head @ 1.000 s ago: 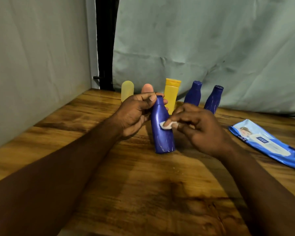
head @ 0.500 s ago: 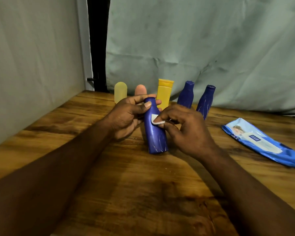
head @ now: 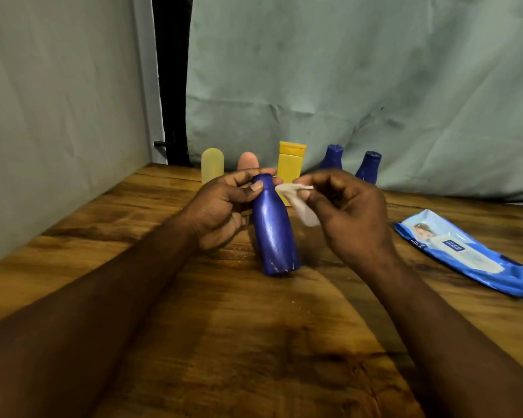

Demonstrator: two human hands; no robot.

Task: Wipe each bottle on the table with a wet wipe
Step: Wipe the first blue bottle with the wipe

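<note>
Head view: left hand (head: 221,206) pinches the blue bottle (head: 274,230) at its neck; beside that bottle, right hand (head: 347,212) fingers pinch the wet wipe (head: 302,203).

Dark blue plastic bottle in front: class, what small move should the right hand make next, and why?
Probably lay the white wet wipe against the body of the dark blue plastic bottle and stroke downward. The left hand has its grip on the neck, steadying the bottle as it stands on the wooden table, while the right hand pinches the wipe beside the shoulder, off the body.
</note>
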